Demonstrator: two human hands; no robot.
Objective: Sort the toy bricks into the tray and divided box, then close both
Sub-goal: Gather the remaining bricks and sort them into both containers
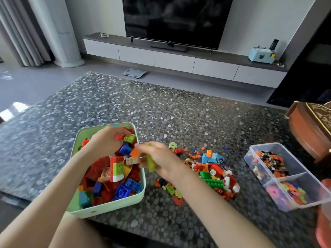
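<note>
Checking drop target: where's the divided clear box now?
Head view: the divided clear box sits on the right side of the table, right of the loose brick pile and just in front of the brown wooden chest.

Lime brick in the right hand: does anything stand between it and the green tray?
Nothing visible does. The right hand grips the lime brick right beside the tray, at its right rim; the tray has no lid on. The left hand holds a red piece over the tray's far end, off that path.
</note>
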